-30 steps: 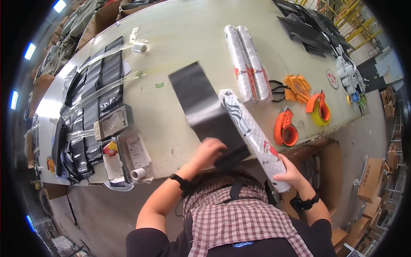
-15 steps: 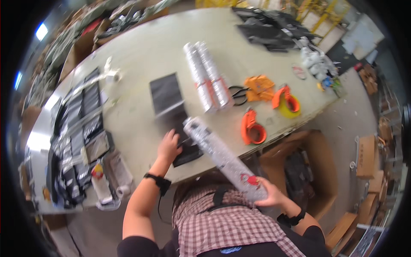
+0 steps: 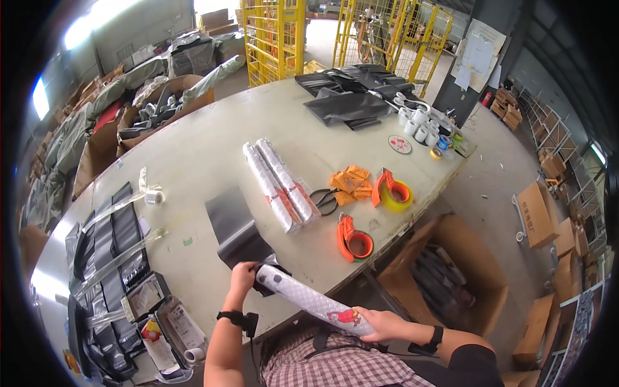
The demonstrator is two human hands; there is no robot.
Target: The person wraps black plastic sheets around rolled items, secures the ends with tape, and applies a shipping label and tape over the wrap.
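My right hand [image 3: 385, 324] grips the near end of a long bubble-wrapped roll [image 3: 313, 302] with a red print on it. The roll slants across my front, and its far end meets the opening of a black plastic bag [image 3: 233, 227]. At that opening, my left hand [image 3: 243, 276] is closed on the bag's edge; its fingertips are partly hidden. The rest of the bag lies flat on the table [image 3: 193, 155], pointing away from me. Beyond it rest two more wrapped rolls [image 3: 280, 187], side by side.
Black-handled scissors [image 3: 325, 201], orange packets [image 3: 351, 184] and two orange tape dispensers [image 3: 354, 240] lie to the right. Stacked black bags [image 3: 113, 251] cover the left side; others [image 3: 348, 106] lie at the back beside white rolls [image 3: 419, 126]. A cardboard box [image 3: 480, 284] stands below the right edge.
The roll's far end has come to the bag opening, and my left hand has closed on the bag there. My view has tilted up, showing more of the room.
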